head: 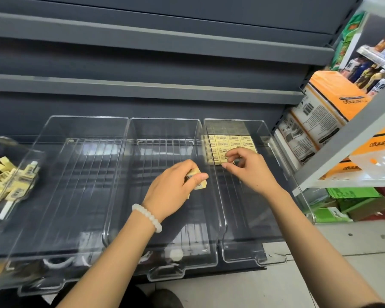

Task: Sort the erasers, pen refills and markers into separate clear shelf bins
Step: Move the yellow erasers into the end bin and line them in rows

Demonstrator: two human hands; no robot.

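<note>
There is a single view, from a camera worn on the person's head, looking forward and steeply down from close above the clear bins (pixel 165 196) on the dark shelf (pixel 142 103). Both forearms enter from the bottom edge, and the left hand (pixel 173 185) and right hand (pixel 249 167) sit near the middle. Wide-angle bending curves the shelf edges beyond the grip.

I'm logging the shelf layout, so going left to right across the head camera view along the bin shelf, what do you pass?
Bin of loose yellow erasers → empty clear bin → left hand gripping erasers over the middle clear bin → right hand over the tidy eraser rows in the right bin → orange-and-white cartons.
</note>
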